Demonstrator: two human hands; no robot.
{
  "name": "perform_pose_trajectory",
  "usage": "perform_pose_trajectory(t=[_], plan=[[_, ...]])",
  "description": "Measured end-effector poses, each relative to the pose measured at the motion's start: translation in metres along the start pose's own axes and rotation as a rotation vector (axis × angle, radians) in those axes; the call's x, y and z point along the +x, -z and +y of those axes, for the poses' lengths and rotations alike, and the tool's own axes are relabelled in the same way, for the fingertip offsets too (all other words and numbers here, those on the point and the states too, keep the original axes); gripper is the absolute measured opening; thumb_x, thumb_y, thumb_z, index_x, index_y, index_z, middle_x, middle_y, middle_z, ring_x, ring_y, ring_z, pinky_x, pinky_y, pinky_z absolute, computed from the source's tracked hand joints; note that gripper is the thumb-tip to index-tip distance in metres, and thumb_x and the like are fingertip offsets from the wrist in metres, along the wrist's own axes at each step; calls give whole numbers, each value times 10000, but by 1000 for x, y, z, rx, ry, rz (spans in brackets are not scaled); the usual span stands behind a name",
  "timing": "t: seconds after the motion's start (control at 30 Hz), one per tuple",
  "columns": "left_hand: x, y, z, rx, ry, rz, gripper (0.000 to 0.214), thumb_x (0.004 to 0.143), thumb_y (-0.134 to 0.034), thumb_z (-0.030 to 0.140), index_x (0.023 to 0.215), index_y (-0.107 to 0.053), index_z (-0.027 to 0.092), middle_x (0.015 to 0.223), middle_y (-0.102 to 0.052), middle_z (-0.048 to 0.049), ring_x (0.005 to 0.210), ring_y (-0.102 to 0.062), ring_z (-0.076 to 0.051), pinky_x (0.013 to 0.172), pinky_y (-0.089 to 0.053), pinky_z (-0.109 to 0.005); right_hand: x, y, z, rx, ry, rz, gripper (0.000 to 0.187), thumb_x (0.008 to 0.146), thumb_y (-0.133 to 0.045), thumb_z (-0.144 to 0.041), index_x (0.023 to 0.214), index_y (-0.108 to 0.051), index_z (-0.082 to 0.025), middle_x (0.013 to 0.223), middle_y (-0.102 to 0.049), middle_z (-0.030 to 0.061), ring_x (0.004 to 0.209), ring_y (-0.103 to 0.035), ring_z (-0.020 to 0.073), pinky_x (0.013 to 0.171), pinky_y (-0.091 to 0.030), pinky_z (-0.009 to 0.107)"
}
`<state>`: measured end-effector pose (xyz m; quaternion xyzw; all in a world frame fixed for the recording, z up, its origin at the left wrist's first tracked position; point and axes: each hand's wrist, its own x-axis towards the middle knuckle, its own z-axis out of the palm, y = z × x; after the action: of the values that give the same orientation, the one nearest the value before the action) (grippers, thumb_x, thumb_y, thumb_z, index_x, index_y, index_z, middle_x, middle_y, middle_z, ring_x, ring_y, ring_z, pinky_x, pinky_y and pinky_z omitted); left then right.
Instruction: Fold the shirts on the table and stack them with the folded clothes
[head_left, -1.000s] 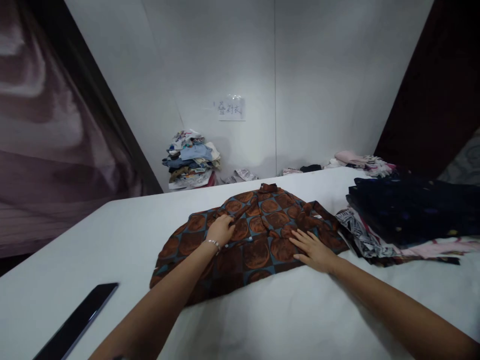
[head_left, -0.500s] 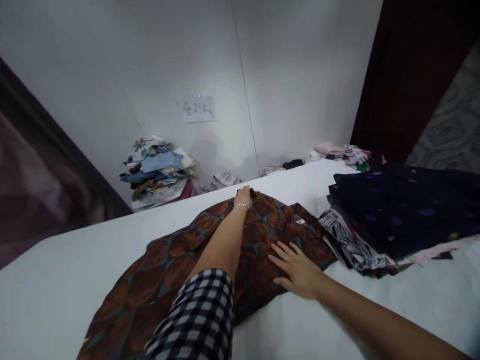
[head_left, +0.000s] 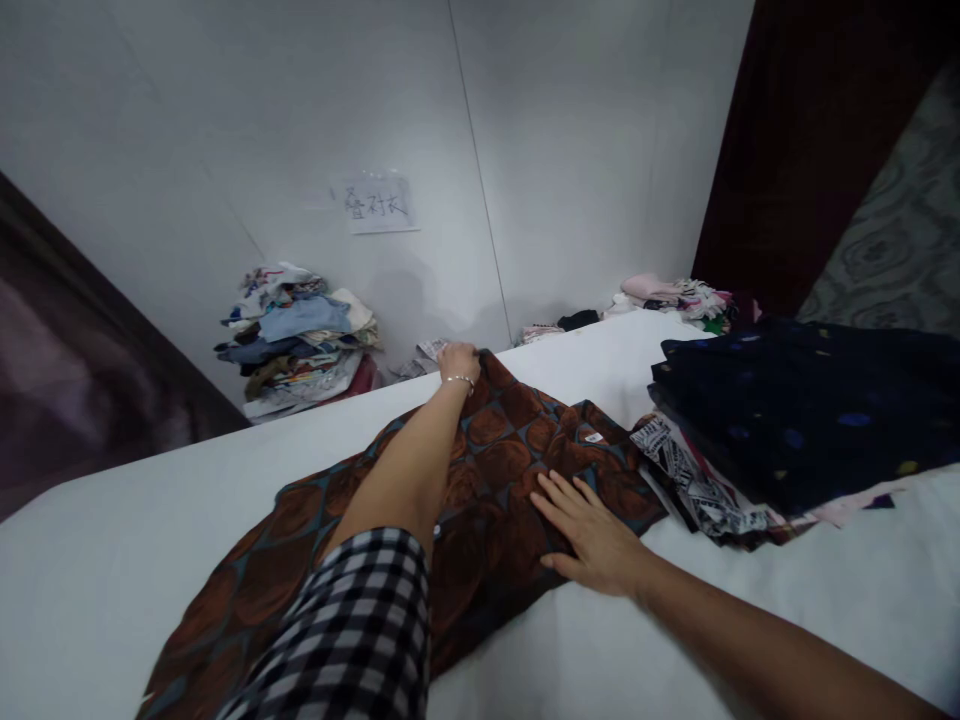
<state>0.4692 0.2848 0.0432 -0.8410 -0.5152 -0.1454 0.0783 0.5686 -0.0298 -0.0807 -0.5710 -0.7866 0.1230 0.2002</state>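
A brown shirt (head_left: 495,450) with rounded shapes and blue-grey gaps lies spread over the white table. At its far edge my left hand (head_left: 459,362) has its fingers closed on the fabric, which rises slightly there. My left forearm, in a black-and-white checked sleeve, covers part of the shirt. My right hand (head_left: 592,530) rests flat on the shirt's near right part, fingers spread. Just beyond the right fingers shows a small white label (head_left: 593,437).
To the right stands a stack of folded clothes (head_left: 810,410), a dark navy one on top, touching the shirt's right end. Behind the table (head_left: 135,510) are a tall clothes pile (head_left: 300,335) and a lower pile (head_left: 675,295). A paper sign (head_left: 379,205) hangs on the wall.
My left hand has moved a little away and left, drawing the shirt's far edge outward. My right hand stays flat on the fabric. The view has shifted slightly.
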Motion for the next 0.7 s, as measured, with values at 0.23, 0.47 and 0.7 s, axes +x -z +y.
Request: perform_pose_trajectory(t=[0.23, 0.47, 0.7], plan=[[-35, 117, -41, -272, -24, 192, 281, 850, -459, 258, 1017, -662, 159, 997, -686, -83, 926, -582, -189, 821, -405, -294, -3, -3, 9, -3, -80, 286, 551, 895, -464, -421, 1401, -428, -205, 1379, -466, 131, 1282, -397, 280, 1062, -322, 489], [-120, 193, -64, -299, -158, 233, 244, 827, -457, 220, 952, -663, 186, 901, -680, -45, 861, -582, -189, 805, -436, -294, 7, -1, 6, -204, -209, 0, 609, 911, -328, -600, 1406, -423, -258, 1515, -291, 90, 1398, -213, 286, 1101, -168, 508], [-280, 182, -92, -78, -545, -145, 227, 824, -478, 205, 936, -662, 274, 886, -645, -38, 960, -554, -215, 1021, -325, -409, 7, 1, 5, -299, -210, -28, 596, 935, -299, -563, 1392, -438, -207, 1449, -403, 118, 1356, -292, 268, 1096, -169, 455]])
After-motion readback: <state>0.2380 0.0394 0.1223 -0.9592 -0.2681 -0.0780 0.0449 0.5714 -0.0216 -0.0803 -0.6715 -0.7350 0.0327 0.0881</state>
